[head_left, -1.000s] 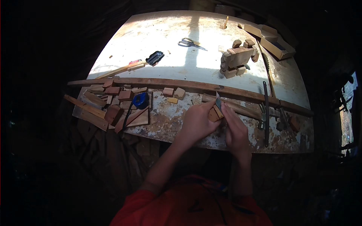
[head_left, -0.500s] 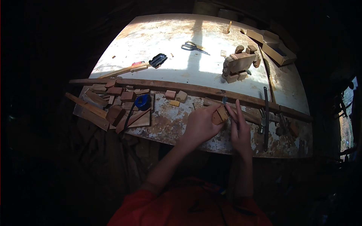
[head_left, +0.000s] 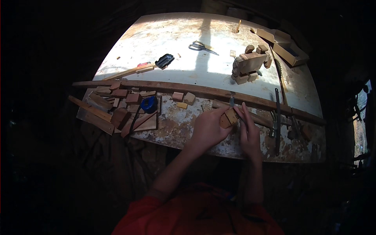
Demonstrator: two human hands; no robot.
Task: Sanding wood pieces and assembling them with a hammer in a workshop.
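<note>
My left hand (head_left: 210, 127) is closed around a small tan wooden block (head_left: 228, 118) with dark lines across it. Close beside it, my right hand (head_left: 250, 132) is closed, its fingers long and pressed against the block's right side. A thin greyish-blue blade (head_left: 232, 102) sticks out past the fingertips, over a wooden rail. Its handle is hidden, so its exact kind is unclear; it seems to lie in my right hand. Behind the hands, a round wooden stick (head_left: 260, 120) lies on the worn bench (head_left: 176, 129).
Left are several wood offcuts (head_left: 120, 93) and a blue tape measure (head_left: 149, 105). A long wooden rail (head_left: 172, 87) crosses the bench. Beyond it are scissors (head_left: 201, 47), a black tray-like piece (head_left: 164, 60) and a blocky wooden figure (head_left: 250, 64). A hammer (head_left: 273, 124) and dark bar (head_left: 277, 121) lie right.
The blade's visible part has shifted slightly relative to the block, and the right fingers have moved a little left. The left hand keeps its hold on the block. The whole view has shifted slightly.
</note>
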